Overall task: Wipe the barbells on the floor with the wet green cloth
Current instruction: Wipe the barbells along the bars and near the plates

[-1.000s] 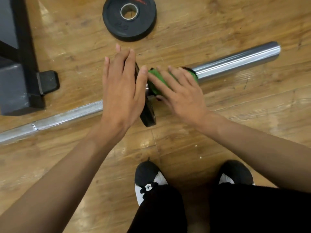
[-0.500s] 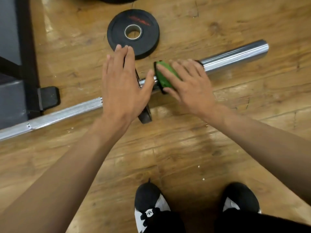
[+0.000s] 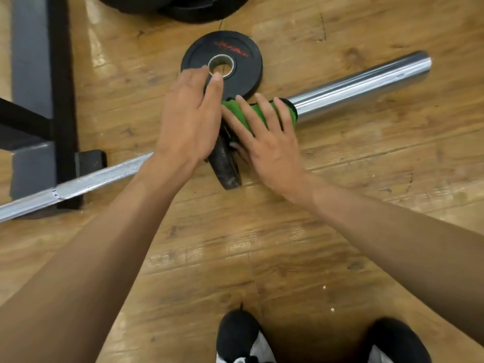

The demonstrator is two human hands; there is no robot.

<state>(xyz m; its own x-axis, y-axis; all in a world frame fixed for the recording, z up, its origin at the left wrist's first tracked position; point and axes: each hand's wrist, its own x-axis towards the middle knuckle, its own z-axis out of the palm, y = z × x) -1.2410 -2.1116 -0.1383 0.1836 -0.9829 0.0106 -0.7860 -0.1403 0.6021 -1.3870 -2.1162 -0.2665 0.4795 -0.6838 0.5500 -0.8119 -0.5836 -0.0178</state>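
A steel barbell [image 3: 361,86] lies slanted across the wooden floor, its shiny sleeve pointing up right and its knurled shaft running down left. A small black plate [image 3: 227,169] stands on edge on the bar. My left hand [image 3: 188,121] lies flat against the plate's left face, fingers straight. My right hand [image 3: 267,137] presses the green cloth [image 3: 259,111] onto the bar just right of the plate, fingers spread over the cloth; the thumb is hidden.
A loose black weight plate [image 3: 243,74] lies flat just behind my hands. Larger black plates [image 3: 183,6] sit at the top edge. A dark rack frame [image 3: 39,100] stands at the left, over the shaft. My two shoes [image 3: 241,336] are at the bottom.
The view has shifted, so everything sits lower in frame. My right hand with the cloth has stayed beside the plate, and my left hand has stayed flat on the plate.
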